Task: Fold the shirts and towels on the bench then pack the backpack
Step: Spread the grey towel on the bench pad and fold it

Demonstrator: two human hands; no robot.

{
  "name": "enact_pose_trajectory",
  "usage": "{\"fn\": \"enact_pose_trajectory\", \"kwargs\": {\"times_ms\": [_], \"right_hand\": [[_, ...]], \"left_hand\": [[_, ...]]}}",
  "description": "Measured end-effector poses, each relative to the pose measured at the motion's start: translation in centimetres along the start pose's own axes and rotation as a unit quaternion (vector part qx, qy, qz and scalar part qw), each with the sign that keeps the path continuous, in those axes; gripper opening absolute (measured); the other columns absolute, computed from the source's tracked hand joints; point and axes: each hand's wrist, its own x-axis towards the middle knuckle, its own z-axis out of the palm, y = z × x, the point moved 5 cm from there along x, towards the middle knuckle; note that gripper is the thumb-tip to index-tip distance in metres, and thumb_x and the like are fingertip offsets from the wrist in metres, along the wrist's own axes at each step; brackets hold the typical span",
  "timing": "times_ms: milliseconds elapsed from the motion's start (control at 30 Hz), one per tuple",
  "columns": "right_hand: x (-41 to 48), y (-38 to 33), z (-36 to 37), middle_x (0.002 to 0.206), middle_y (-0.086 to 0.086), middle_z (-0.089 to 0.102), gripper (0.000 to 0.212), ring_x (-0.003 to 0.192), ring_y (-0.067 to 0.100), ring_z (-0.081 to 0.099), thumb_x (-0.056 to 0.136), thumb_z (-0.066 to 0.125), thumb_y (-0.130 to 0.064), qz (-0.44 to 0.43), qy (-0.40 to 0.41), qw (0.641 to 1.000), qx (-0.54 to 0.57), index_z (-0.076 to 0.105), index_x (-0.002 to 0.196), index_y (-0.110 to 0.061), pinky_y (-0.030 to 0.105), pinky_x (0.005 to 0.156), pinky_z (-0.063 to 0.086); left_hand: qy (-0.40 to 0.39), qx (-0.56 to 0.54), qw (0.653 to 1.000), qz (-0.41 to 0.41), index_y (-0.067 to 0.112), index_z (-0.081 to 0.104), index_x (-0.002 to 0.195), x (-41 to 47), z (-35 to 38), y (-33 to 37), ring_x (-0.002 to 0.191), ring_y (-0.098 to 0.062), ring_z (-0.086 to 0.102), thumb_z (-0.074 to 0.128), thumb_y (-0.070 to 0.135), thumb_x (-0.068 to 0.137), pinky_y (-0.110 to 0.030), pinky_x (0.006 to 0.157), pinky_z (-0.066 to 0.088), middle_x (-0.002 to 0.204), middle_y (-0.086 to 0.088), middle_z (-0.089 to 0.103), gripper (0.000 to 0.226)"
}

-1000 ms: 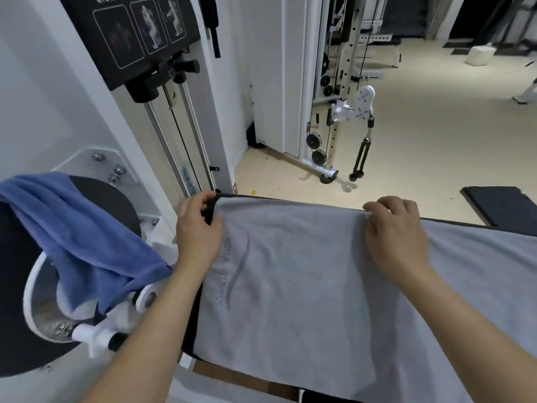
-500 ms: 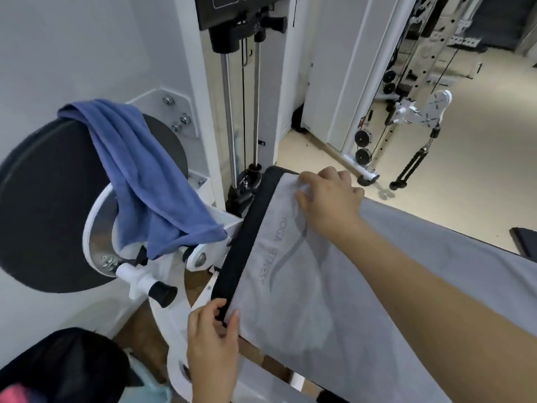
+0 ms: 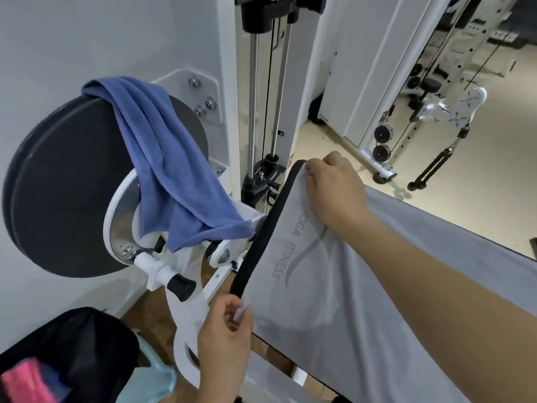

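Left hand [image 3: 225, 330] has come off the far edge and now pinches the near corner of the grey towel [image 3: 334, 301], while the right hand [image 3: 334, 190] grips the far corner. The towel lies spread along the worktop [image 3: 261, 237], so an end-over-end fold looks ready to start.

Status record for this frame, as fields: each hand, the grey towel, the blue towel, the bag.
left hand: pinches the near corner of the grey towel
right hand: grips the grey towel's far corner
grey towel: spread on the bench, unfolded, "YOGA FITNESS" print facing up
blue towel: draped over the black disc of the machine, unfolded
black bag: lower left, open, something pink inside
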Motion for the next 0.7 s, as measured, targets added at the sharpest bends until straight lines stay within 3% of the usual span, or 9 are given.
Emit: {"fn": "enact_pose_trajectory", "kwargs": {"times_ms": [67,133,200,233,300,400,500,600,700], "right_hand": [[-1.5,-0.6,-0.8,0.116,0.01,0.05,0.041,0.107,0.029,0.047,0.09,0.049,-0.007,-0.002,0.015,0.999,0.034,0.055,0.13,-0.016,0.034,0.08,0.041],[-4.7,-0.9,-1.2,0.111,0.002,0.054,0.047,0.099,0.017,0.053,0.086,0.055,-0.006,0.02,-0.01,0.986,0.166,0.054,0.129,-0.023,0.027,0.08,0.042],[-10.0,-2.0,-0.2,0.104,-0.008,0.054,0.055,0.088,0.004,0.054,0.081,0.064,-0.008,0.021,-0.136,0.929,0.343,0.052,0.128,-0.034,0.019,0.076,0.043],[-13.1,-3.0,0.6,0.106,-0.011,0.051,0.062,0.091,0.001,0.052,0.08,0.068,-0.012,0.013,-0.203,0.905,0.375,0.046,0.131,-0.039,0.016,0.075,0.043],[-17.7,-4.4,2.3,0.114,-0.016,0.044,0.071,0.1,-0.003,0.049,0.08,0.072,-0.025,-0.002,-0.26,0.898,0.356,0.037,0.139,-0.042,0.017,0.08,0.044],[-19.8,-5.2,4.0,0.116,-0.015,0.05,0.065,0.1,0.002,0.055,0.082,0.068,-0.023,0.034,-0.179,0.921,0.343,0.043,0.141,-0.035,0.023,0.084,0.049],[-20.0,-4.8,4.0,0.1,-0.017,0.065,0.046,0.088,-0.003,0.061,0.083,0.06,-0.011,0.119,-0.115,0.909,0.383,0.06,0.123,-0.036,0.016,0.073,0.049],[-20.3,-4.0,4.0,0.106,-0.014,0.07,0.041,0.092,0.002,0.065,0.093,0.053,-0.012,0.159,-0.078,0.912,0.371,0.059,0.128,-0.032,0.024,0.079,0.052],[-20.6,-3.6,4.2,0.096,-0.007,0.069,0.046,0.079,0.007,0.062,0.098,0.05,-0.019,0.18,-0.08,0.921,0.336,0.043,0.142,-0.03,0.015,0.066,0.043]], "left_hand": [[-0.019,-0.049,0.999,-0.007,0.039,0.057,0.087,0.2,-0.2,0.4,0.077,0.001,0.059,0.075,0.021,0.082,-0.008,0.058,0.043,0.081,0.017,0.064,0.026],[-0.039,-0.107,0.994,0.006,0.042,0.061,0.092,0.1,-0.6,1.1,0.082,0.005,0.061,0.076,0.015,0.08,-0.004,0.064,0.044,0.087,0.02,0.067,0.033],[-0.066,-0.148,0.986,0.032,0.047,0.062,0.094,-0.3,-1.1,2.3,0.082,0.002,0.064,0.076,0.015,0.079,-0.005,0.067,0.045,0.091,0.018,0.069,0.038],[-0.08,-0.162,0.982,0.047,0.049,0.062,0.094,-0.5,-1.2,2.9,0.082,-0.001,0.065,0.075,0.014,0.08,-0.007,0.068,0.046,0.091,0.015,0.071,0.04],[-0.113,-0.178,0.975,0.074,0.046,0.061,0.097,-1.0,-1.1,4.2,0.082,-0.005,0.068,0.073,0.011,0.083,-0.011,0.072,0.049,0.092,0.007,0.073,0.04],[-0.195,-0.156,0.964,0.087,0.036,0.059,0.106,-2.0,-0.3,5.9,0.085,-0.007,0.069,0.067,0.004,0.086,-0.012,0.074,0.05,0.09,0.005,0.074,0.039],[-0.249,0.005,0.953,0.173,0.039,0.058,0.107,-3.0,-0.1,7.9,0.09,0.002,0.064,0.06,0.006,0.089,-0.009,0.076,0.046,0.087,0.019,0.071,0.038],[-0.149,0.098,0.933,0.312,0.035,0.064,0.1,-1.6,-0.6,11.5,0.089,0.003,0.059,0.062,0.015,0.088,-0.011,0.077,0.045,0.089,0.021,0.065,0.023],[-0.079,0.091,0.924,0.363,0.025,0.067,0.104,2.1,0.5,16.1,0.083,-0.001,0.056,0.061,0.02,0.091,-0.016,0.075,0.048,0.096,0.016,0.061,0.016]]}}
